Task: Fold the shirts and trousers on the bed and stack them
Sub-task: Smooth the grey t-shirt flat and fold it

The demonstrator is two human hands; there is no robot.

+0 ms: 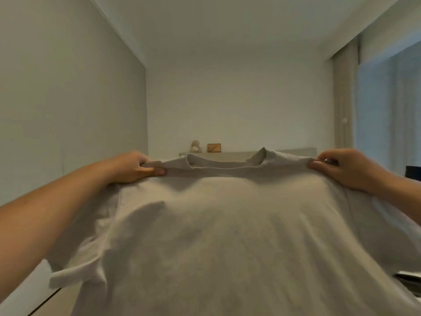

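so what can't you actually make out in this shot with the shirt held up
- Bed surface and any other clothes: head view, hidden behind the raised shirt.
- Shirt hem: cut off by the bottom edge.
- Fingertips of the left hand and right hand: tucked behind the shoulder fabric.
- Small plush toy and wooden box on the far ledge: too small for detail.

You are holding up a pale grey, matt, soft knit-cloth T-shirt (227, 224), looking smooth apart from gentle creases. Just above its collar, a small brown wooden block (214, 147) and a fuzzy cream plush toy (195, 146) are sitting.
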